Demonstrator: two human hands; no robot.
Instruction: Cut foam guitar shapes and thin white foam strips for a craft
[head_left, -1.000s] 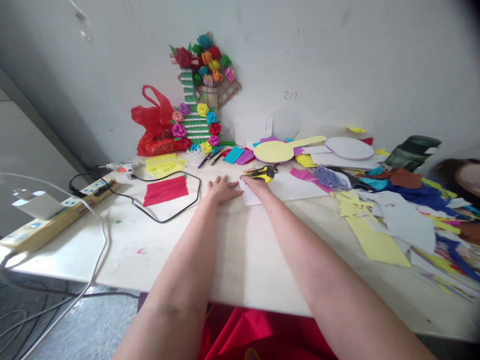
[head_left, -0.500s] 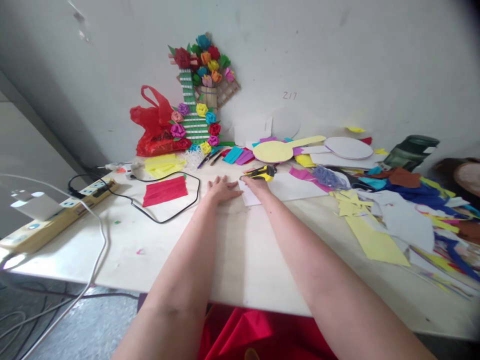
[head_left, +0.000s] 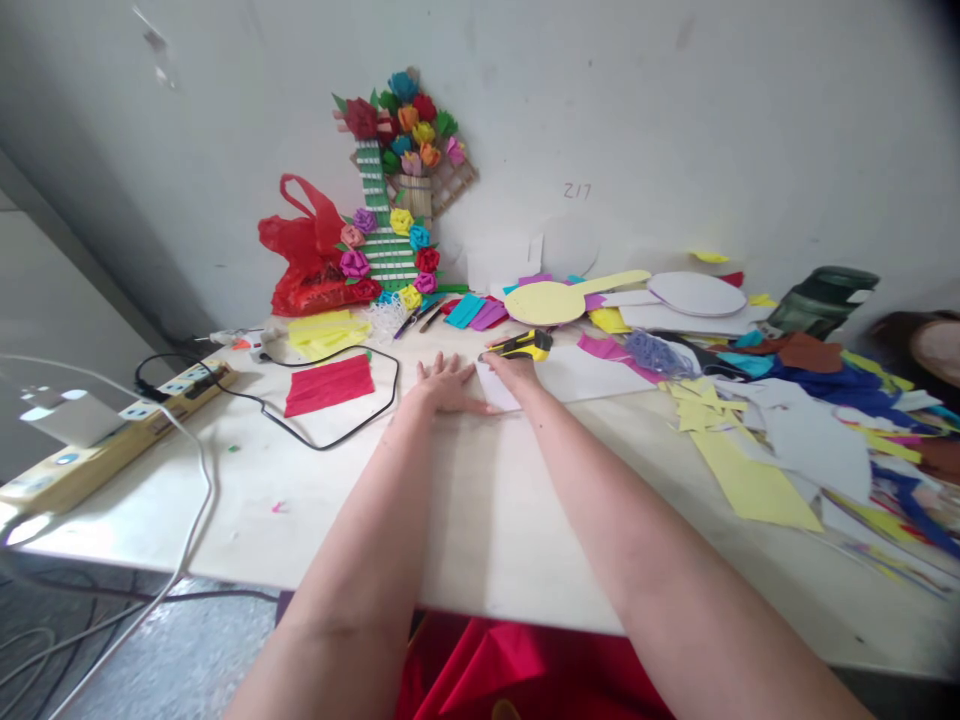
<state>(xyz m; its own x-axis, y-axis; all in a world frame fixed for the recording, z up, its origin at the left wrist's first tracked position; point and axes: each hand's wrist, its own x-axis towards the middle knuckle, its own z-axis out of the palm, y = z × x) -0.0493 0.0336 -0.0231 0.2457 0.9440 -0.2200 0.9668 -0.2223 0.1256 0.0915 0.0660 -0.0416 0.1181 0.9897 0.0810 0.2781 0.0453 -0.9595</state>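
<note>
Paper (head_left: 600, 376): white, flat, plain
Knife (head_left: 538, 343): yellow and black
Left hand (head_left: 448, 386): your fingers spread, thumb at paper's corner
Right hand (head_left: 516, 371): your fingers grip the knife

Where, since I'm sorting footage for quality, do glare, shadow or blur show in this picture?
Head view: glare whitens the table below the power strip; head view: soft shadow lies between the forearms; head view: scraps toward the right edge look smeared.

The white paper (head_left: 596, 376) looks matt, the cutter (head_left: 539, 345) smooth plastic, the red bag (head_left: 304, 250) glossy plastic
</note>
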